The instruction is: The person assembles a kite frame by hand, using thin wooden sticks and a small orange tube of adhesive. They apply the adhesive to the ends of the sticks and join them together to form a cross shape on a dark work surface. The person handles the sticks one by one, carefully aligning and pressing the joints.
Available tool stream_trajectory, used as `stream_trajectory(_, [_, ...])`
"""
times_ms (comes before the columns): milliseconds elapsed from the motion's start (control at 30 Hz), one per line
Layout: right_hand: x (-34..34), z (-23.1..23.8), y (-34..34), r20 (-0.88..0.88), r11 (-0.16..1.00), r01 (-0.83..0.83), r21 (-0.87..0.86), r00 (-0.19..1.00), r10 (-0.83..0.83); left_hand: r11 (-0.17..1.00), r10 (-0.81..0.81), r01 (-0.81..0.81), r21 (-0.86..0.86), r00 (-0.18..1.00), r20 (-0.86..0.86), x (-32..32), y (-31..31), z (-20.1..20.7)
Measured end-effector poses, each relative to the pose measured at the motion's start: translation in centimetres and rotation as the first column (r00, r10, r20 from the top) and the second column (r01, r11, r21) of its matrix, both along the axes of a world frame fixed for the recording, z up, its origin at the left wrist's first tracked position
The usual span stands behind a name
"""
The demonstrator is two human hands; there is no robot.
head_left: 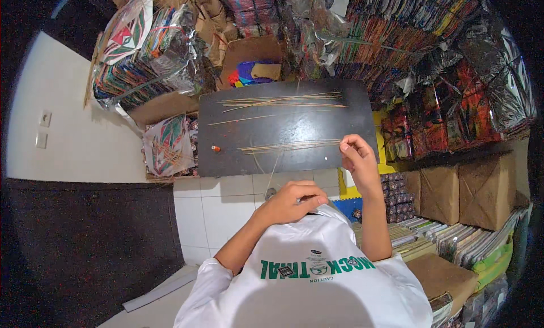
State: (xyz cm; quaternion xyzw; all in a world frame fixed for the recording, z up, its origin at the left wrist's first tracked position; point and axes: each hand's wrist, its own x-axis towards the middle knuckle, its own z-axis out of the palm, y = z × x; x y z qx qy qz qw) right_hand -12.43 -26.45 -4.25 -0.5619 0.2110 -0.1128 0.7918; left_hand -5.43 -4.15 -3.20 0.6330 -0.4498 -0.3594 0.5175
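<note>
A loose bundle of thin bamboo sticks point(289, 146) lies along the near half of the dark table point(306, 127). My right hand point(360, 158) pinches its right-hand ends between thumb and fingers. Close against the white shirt, my left hand point(294, 201) is curled with its fingers together; whatever it holds, if anything, is hidden. A thin pale strand point(274, 172) slants from the bundle down past the table edge toward that hand. More sticks point(283, 103) lie crossed at the far side of the table. To the left stands a small orange spool point(216, 149).
A box with more sticks and a patterned sheet point(167, 147) adjoins the table's left end. Beyond the table sits an open cardboard box point(252, 47). Tall wrapped stacks point(408, 39) rise at the far right. Brown cartons point(486, 189) and stacked dark small boxes point(398, 197) stand right.
</note>
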Motion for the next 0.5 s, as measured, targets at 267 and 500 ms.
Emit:
stream_trajectory(267, [0.1,0.7,1.0,-0.024,1.000,-0.015,0.027,1.000,0.016,0.999,0.019,-0.022,-0.040,0.998,-0.064,-0.1,-1.1,0.3])
stream_trajectory(500, [-0.1,1.0,1.8,0.017,0.999,-0.049,0.013,0.999,0.049,0.995,0.034,-0.007,0.102,0.965,-0.260,0.1,-1.5,0.5])
